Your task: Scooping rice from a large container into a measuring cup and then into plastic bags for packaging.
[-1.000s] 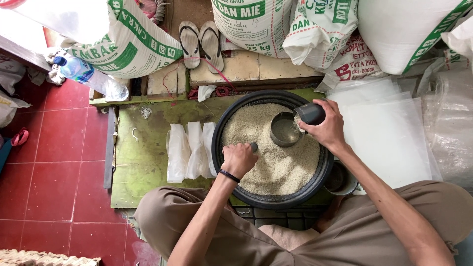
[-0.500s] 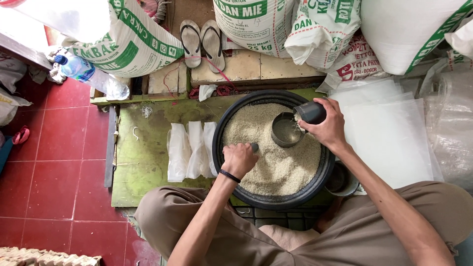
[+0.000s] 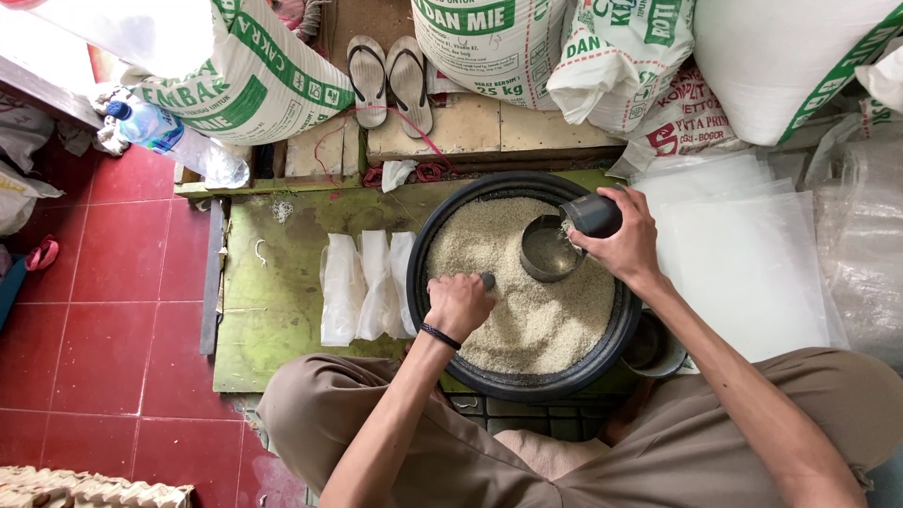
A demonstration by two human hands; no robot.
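Two hands work inside the black basin (image 3: 621,329) of white grain (image 3: 527,310). Right hand (image 3: 628,246) wraps tight round a dark cup (image 3: 591,214), tipped over a round metal tin (image 3: 548,249) sunk in the grain. Left hand (image 3: 459,303) is fisted round a dark handle (image 3: 487,280), pressed into the grain.

Worn green board (image 3: 282,282) on red tiled floor (image 3: 113,310), bearing black basin (image 3: 451,367), three filled clear bags (image 3: 367,287)

Red tiled floor (image 3: 113,282), worn green board (image 3: 282,310), stacked white sacks (image 3: 245,80), sandals (image 3: 388,77), in daylight.
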